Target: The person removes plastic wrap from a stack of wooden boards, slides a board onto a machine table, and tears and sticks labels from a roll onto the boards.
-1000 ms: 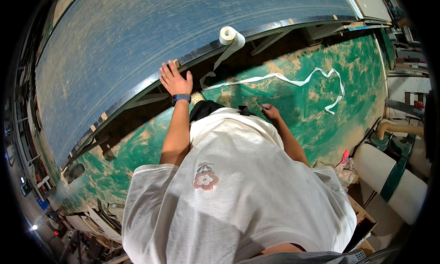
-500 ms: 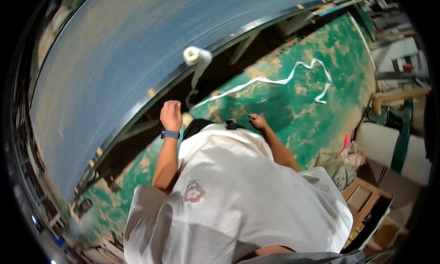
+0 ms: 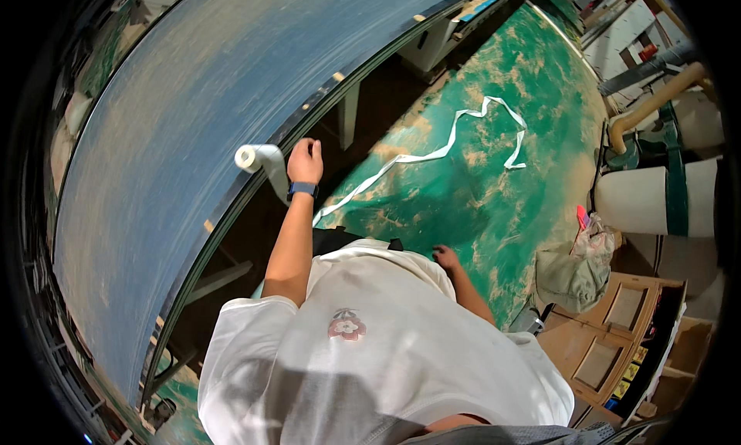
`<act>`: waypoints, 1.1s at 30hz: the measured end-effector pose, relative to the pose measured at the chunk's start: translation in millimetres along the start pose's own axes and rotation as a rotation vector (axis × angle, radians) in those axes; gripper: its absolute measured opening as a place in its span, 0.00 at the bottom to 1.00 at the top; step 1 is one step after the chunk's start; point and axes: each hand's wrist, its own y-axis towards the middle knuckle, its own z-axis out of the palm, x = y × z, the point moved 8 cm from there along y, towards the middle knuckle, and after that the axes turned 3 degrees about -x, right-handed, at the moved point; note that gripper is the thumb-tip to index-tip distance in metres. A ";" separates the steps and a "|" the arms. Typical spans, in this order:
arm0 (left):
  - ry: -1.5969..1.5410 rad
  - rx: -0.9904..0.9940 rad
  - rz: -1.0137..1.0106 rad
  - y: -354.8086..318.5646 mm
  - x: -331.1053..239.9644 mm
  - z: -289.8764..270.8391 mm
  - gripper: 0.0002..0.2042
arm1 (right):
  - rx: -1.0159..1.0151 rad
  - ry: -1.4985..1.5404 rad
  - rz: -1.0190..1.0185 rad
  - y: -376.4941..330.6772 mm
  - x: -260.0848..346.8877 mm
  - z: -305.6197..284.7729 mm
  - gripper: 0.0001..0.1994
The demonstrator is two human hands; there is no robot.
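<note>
My left hand, with a blue-banded watch on its wrist, is over the near edge of the blue table. Its fingers are curled in, and what they hold, if anything, is hidden. Just left of it, a roll of white strip rests at the table edge, its loose end hanging down. Lower, beside my waist, is my right hand with bent fingers. Something small and dark shows at its fingertips, too small to name. A long twisted white strip lies across the green floor.
The green floor is dusted with sawdust. To the right are a cloth bag, a wooden cabinet and a tan hose. White table legs stand beneath the table.
My left hand has moved forward, closer to the roll and slightly right. My right hand has drawn lower. The view has shifted, so the roll appears further left and lower.
</note>
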 end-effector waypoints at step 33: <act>0.149 0.202 0.205 282.4 -99.2 250.7 0.19 | -0.202 -0.154 -0.594 297.5 393.6 -303.9 0.18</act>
